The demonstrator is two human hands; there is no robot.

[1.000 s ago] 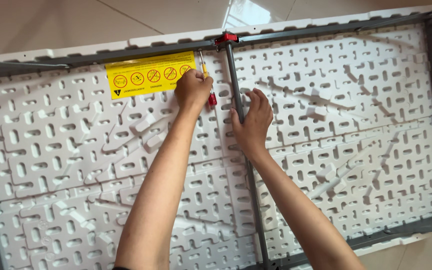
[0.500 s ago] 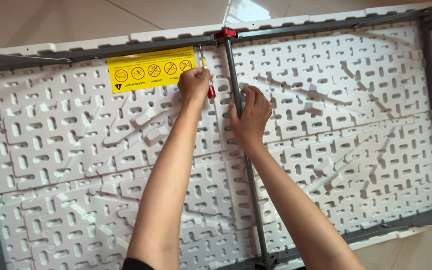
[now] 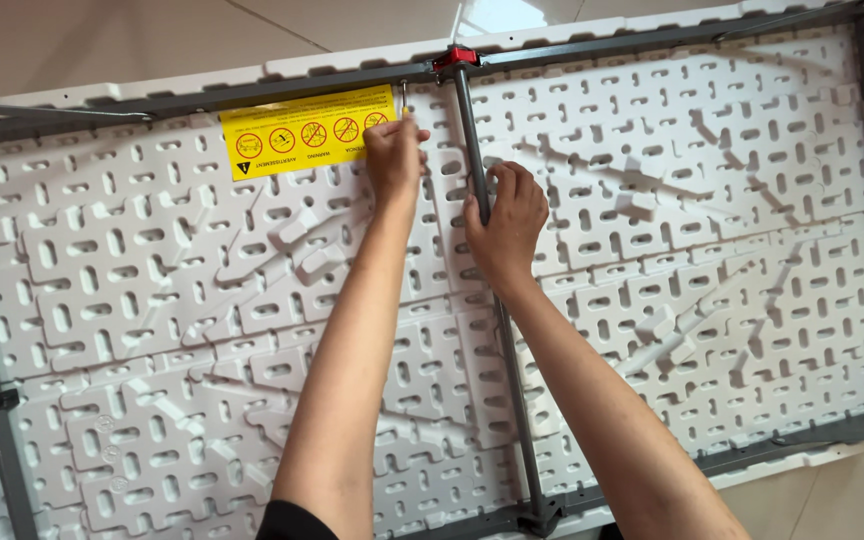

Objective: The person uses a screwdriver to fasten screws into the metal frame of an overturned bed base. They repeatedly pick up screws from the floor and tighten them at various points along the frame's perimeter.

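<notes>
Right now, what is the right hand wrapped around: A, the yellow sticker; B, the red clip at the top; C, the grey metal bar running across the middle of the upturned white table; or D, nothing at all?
C: the right hand curls around the grey metal bar, below the red clip and well to the side of the yellow sticker, which lies next to the left hand.

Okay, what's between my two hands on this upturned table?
In the head view, only bare white ribbed table underside lies between left hand and right hand, which grips the grey crossbar.
</notes>
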